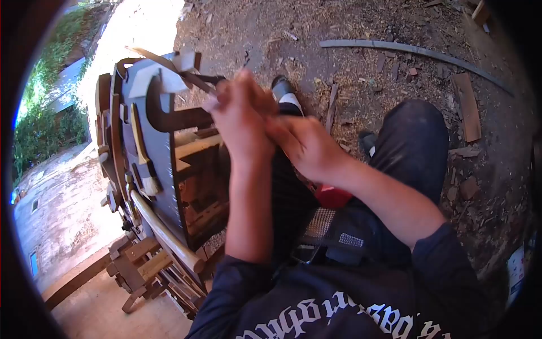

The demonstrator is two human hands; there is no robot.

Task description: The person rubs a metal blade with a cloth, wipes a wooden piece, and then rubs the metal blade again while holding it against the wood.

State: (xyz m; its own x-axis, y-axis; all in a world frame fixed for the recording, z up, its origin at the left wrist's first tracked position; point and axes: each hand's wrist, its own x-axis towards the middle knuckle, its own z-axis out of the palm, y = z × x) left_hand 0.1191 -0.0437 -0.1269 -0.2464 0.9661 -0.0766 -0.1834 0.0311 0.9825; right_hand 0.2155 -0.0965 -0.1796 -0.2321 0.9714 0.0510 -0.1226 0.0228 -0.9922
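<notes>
Dark lettered sweatshirt, sleeves pushed up

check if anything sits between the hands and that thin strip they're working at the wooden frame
Nothing visible does. The left hand already grips the thin strip where it meets the wooden frame, and the right hand presses close behind it.

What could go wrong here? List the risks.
1. Both hands, left hand and right hand, crowd together on the thin strip; a slip could probably nick fingers.
2. The strip looks bent at the wooden frame and might snap or spring back.
3. Wood scraps litter the ground near the feet, a likely tripping hazard.
</notes>
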